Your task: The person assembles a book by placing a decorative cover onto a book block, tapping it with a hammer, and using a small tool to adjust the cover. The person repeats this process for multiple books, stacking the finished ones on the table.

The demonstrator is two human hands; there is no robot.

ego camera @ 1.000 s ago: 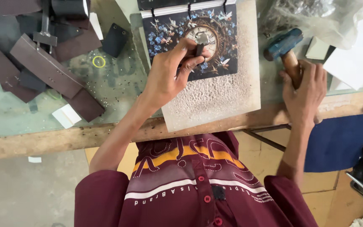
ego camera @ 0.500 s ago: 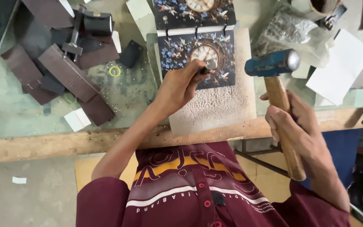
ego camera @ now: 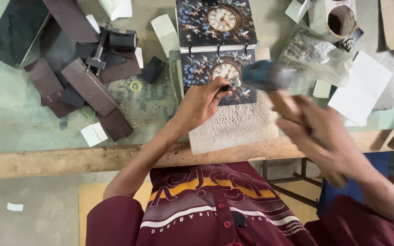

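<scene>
We are looking down on our worktop (ego camera: 46, 159), and both hands are busy over the printed cover. Our left hand (ego camera: 199, 102) reaches in from the near side, its grip pinched tight round a small dark punch (ego camera: 228, 86), fingertips pressed together on the shaft so the tip stands on the floral clock cover (ego camera: 215, 75). That cover lies on a pale, pitted block (ego camera: 233, 127), which looks placed there to take the blow rather than the glass-topped surface.

Our right hand (ego camera: 318, 132) is wrapped shut round the wooden handle of a hammer (ego camera: 265, 75), and the blue head is blurred just right of the punch, right above the cover's clock face. The blur hides exactly how the fingers lie, but the fist is plainly closed on the handle.

A second matching clock cover (ego camera: 215, 20) sits just beyond, on the far side, joined to ours by dark ring bindings. Off to the left lie brown leather strips (ego camera: 87, 84) and a dark slab (ego camera: 17, 32), well apart from the hands. To the right we see a clear plastic bag (ego camera: 315, 54) and white card (ego camera: 363, 86).
</scene>
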